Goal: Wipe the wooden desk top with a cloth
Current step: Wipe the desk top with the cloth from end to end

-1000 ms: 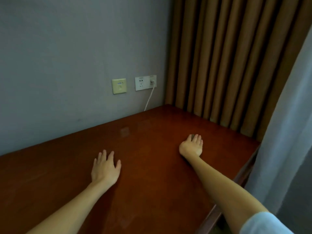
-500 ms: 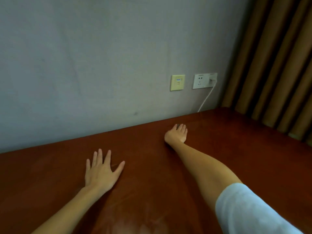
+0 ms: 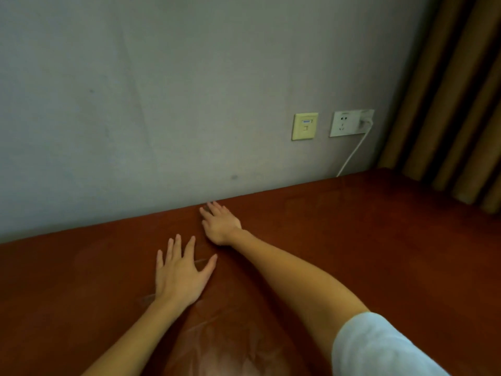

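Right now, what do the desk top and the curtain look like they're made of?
The desk top: seemingly wood, reddish-brown, probably varnished, since it shows a glossy reflection near the camera. The curtain: likely fabric, brown and matte, hanging in soft vertical folds.

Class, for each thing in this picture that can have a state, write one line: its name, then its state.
left hand: flat on the desk top, fingers spread.
right hand: flat on the desk top near the wall, fingers straight.
socket: one plug in it.
white cable: plugged in, runs down behind the desk top.
yellow wall plate: nothing plugged in.
curtain: hanging in folds.
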`<state>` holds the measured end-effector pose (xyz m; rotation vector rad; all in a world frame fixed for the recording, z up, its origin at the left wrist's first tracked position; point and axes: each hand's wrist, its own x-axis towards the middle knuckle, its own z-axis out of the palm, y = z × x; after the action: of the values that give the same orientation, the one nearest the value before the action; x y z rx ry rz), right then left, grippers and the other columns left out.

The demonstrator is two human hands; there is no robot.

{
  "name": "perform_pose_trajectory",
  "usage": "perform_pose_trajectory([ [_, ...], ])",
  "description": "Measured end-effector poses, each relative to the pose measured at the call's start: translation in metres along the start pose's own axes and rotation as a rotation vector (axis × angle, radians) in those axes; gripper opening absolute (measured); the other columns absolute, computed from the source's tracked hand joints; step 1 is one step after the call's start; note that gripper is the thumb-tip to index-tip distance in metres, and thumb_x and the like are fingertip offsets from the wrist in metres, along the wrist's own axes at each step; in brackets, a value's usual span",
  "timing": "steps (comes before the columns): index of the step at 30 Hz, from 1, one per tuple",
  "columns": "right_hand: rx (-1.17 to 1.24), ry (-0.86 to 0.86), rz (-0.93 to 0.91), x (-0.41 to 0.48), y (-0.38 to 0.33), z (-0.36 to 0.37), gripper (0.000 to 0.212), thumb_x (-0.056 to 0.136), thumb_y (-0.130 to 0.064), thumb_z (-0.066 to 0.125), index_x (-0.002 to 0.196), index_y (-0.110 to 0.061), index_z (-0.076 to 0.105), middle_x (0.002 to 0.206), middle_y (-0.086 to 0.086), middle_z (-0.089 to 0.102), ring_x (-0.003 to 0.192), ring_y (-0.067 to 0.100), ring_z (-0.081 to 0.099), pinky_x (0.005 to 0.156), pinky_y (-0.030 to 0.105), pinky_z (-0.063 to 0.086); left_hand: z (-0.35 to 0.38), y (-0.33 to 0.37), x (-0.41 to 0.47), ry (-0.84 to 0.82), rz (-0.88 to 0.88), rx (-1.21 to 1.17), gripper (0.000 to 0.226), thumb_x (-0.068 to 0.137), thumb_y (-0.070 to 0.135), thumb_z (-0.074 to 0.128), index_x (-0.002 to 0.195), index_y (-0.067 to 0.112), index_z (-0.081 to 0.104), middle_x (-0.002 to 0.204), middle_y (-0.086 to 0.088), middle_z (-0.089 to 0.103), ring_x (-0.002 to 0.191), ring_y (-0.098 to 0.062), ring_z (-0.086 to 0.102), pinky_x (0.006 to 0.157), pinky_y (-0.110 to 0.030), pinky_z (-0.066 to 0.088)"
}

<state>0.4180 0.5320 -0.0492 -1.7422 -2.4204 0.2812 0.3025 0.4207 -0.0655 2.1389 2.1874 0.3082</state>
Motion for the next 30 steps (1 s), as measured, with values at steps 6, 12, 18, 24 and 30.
perform_pose_trajectory([
  [6,-0.007,0.019,0.125,-0.082,0.061,-0.018,0.052,0.104,-0.031,0.019,0.153,-0.018,0.011,0.161,0.006,0.003,0.148,0.021,-0.001,0.119,0.033,0.001,-0.004,0.006,-0.019,-0.044,-0.050,-0.025,0.069,0.097,0.060,0.021,0.154,0.023,0.010,0.161,-0.007,0.001,0.148,-0.022,-0.002,0.120,-0.040,0.001],
  [12,-0.041,0.099,0.449,-0.190,0.165,-0.042,0.053,0.104,-0.033,0.017,0.153,-0.018,0.012,0.161,0.006,0.004,0.148,0.021,0.001,0.118,0.033,0.004,-0.001,0.032,-0.056,-0.091,-0.076,-0.011,0.060,0.102,0.045,0.015,0.154,0.020,-0.001,0.160,-0.010,-0.011,0.147,-0.026,-0.010,0.118,-0.045,-0.003],
  [18,-0.049,0.160,0.754,-0.326,0.248,-0.064,0.052,0.104,-0.032,0.017,0.153,-0.017,0.012,0.161,0.007,0.005,0.148,0.022,0.001,0.119,0.035,0.004,0.004,0.049,-0.078,-0.096,-0.088,-0.006,0.057,0.103,0.040,0.015,0.154,0.018,0.003,0.160,-0.011,-0.006,0.148,-0.026,-0.006,0.118,-0.048,-0.002],
  [24,-0.008,0.243,0.973,-0.432,0.288,-0.067,0.053,0.104,-0.031,0.017,0.153,-0.014,0.012,0.160,0.010,0.004,0.148,0.025,0.000,0.120,0.037,0.006,0.002,0.057,-0.091,-0.129,-0.090,0.013,0.057,0.103,0.039,0.014,0.154,0.016,0.003,0.160,-0.013,-0.006,0.148,-0.028,-0.006,0.118,-0.048,-0.002],
  [30,-0.046,0.351,1.160,-0.462,0.276,-0.055,0.053,0.102,-0.030,0.018,0.152,-0.014,0.015,0.160,0.011,0.004,0.148,0.026,0.001,0.120,0.036,0.006,0.001,0.057,-0.108,-0.130,-0.052,0.027,0.059,0.102,0.043,0.012,0.154,0.017,0.001,0.160,-0.014,-0.007,0.148,-0.028,-0.007,0.118,-0.048,-0.002],
])
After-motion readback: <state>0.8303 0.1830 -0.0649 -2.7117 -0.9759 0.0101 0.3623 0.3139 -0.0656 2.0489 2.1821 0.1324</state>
